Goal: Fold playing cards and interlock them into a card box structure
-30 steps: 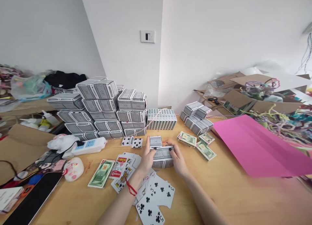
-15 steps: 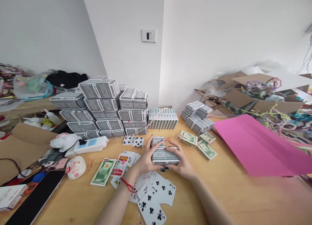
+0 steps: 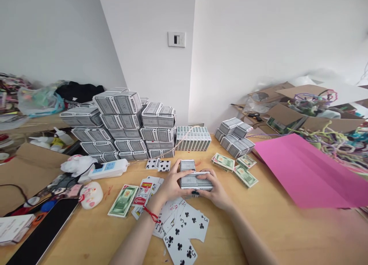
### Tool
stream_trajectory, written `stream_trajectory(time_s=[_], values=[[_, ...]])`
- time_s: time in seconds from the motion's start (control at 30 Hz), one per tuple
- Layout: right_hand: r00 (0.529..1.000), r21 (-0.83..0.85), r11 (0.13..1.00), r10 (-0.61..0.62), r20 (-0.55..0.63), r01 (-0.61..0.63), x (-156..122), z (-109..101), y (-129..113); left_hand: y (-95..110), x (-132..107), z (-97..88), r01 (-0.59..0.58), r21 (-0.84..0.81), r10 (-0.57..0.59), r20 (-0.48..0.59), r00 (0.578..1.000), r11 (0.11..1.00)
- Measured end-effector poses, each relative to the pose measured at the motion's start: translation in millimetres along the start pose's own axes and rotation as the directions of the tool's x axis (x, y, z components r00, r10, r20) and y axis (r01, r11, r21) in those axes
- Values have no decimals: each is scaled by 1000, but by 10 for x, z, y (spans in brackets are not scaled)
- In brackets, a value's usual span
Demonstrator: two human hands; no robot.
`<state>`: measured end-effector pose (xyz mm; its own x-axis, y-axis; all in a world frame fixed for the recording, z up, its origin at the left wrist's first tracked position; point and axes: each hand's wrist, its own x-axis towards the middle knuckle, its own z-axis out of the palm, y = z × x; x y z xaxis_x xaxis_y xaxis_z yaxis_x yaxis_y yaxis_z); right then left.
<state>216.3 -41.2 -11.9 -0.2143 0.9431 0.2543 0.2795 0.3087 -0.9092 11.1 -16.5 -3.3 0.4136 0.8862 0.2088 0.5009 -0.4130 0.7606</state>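
Note:
Both hands grip one stack of playing cards [image 3: 196, 180] with grey patterned backs, held just above the wooden table [image 3: 258, 226]. My left hand [image 3: 169, 184] wraps its left end, fingers curled over the top; a red string circles that wrist. My right hand [image 3: 217, 190] clasps the right end. A single face-down deck [image 3: 187, 165] lies just behind the held stack. Loose face-up club cards [image 3: 184, 228] are fanned on the table in front of my wrists.
A tall pile of wrapped card packs [image 3: 120, 123] stands at the back left, a row of decks [image 3: 193, 138] behind centre, smaller packs [image 3: 234, 136] to the right. Green boxed decks [image 3: 235, 167] and a pink paper sheet [image 3: 307, 173] lie right. A power strip [image 3: 107, 169] and clutter sit left.
The hands closed round the stack on the table, lifted it and tilted it toward me, then lowered it flatter. The view shifted slightly.

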Motion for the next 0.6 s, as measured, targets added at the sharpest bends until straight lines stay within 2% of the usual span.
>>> stream_trajectory(time_s=[0.17,0.37,0.6], values=[[999,6,1000,29,40,-30,12,-24,16,-6,-4,17,-15,20,15,-19,1000,1000],[995,44,999,10,101,-15,7,-57,25,10,-34,20,-21,5,20,65,998,1000],[997,73,997,6,82,-12,-3,-32,83,26,-44,33,-13,43,11,62,998,999]])
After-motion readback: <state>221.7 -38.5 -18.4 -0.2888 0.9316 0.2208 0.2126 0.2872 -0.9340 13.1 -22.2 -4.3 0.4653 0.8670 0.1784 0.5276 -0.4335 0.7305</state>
